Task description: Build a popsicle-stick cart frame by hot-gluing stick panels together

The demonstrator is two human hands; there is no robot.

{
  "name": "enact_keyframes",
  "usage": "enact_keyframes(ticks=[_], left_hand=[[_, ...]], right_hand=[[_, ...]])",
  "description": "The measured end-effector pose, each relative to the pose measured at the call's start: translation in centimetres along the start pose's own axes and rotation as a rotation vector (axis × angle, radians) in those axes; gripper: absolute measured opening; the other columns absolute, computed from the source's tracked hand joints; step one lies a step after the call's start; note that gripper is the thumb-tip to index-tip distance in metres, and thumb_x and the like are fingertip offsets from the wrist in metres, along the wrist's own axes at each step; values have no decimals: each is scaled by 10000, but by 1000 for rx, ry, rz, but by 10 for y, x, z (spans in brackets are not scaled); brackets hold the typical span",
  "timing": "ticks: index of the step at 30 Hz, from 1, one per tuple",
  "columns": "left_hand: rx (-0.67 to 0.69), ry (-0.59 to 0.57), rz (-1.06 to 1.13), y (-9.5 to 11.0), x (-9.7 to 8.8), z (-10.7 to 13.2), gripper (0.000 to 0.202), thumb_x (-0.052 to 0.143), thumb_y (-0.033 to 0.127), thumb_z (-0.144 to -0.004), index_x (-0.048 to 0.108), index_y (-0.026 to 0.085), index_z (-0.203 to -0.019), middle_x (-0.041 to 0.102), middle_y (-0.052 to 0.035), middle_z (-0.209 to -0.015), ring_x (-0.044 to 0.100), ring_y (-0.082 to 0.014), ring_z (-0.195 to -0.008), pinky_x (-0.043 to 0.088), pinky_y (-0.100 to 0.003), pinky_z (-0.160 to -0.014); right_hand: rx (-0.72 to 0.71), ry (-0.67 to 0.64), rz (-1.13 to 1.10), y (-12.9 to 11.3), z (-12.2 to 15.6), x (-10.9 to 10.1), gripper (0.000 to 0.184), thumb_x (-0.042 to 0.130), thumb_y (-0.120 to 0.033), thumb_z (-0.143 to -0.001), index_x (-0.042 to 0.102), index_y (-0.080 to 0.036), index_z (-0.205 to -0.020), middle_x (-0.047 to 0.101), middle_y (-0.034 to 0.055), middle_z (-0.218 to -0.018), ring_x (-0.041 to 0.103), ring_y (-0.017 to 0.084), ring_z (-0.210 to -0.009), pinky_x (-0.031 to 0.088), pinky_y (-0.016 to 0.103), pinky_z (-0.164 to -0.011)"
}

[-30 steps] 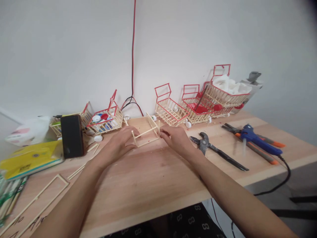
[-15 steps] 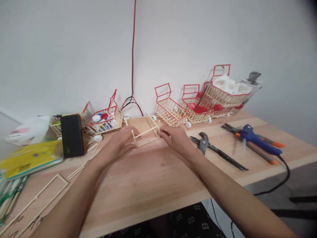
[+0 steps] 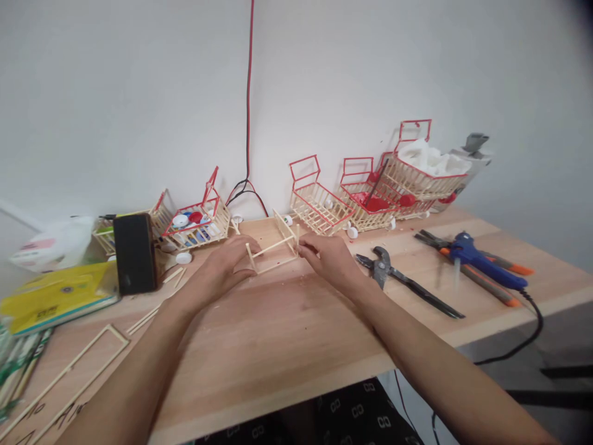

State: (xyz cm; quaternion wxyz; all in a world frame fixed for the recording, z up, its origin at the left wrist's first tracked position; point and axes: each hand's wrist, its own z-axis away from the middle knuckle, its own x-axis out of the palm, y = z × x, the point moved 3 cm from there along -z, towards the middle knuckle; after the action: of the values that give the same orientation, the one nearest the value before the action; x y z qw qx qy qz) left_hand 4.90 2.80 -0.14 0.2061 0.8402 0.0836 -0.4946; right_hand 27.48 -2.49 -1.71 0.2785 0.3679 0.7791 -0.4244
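Observation:
A small frame of pale wooden sticks stands on the wooden table near its back edge. My left hand pinches the frame's left end, fingers closed on the sticks. My right hand pinches its right end in the same way. Both forearms reach in from the bottom of the view. The frame rests on the table between the two hands.
Several stick baskets with red rims line the wall. Black pliers and a blue glue gun with its cord lie to the right. A black box, a yellow packet and loose stick frames sit left.

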Motion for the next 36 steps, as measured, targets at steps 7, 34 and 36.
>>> enact_keyframes(ticks=[7,34,36], left_hand=[[-7,2,6,3,-2,-1,280,597,316,-888,519,193,-1127,591,-101,-1164,537,-237,-1147,446,-409,-987],[-5,11,7,2,-1,-1,292,622,317,-869,537,195,-1121,611,-94,-1146,550,-241,-1145,452,-402,-982],[-9,7,0,2,-1,-1,299,621,315,-871,531,197,-1131,607,-92,-1153,546,-240,-1150,449,-400,-985]], right_hand=[[5,-1,0,-1,0,-1,183,507,-218,-896,560,-190,-723,600,1,-688,515,124,-643,323,229,-632],[-20,3,-6,3,0,1,182,507,-221,-904,569,-192,-736,592,-7,-679,513,123,-641,327,228,-637],[-24,0,-13,3,0,0,181,508,-224,-908,573,-190,-743,596,-7,-685,515,122,-641,328,229,-639]])
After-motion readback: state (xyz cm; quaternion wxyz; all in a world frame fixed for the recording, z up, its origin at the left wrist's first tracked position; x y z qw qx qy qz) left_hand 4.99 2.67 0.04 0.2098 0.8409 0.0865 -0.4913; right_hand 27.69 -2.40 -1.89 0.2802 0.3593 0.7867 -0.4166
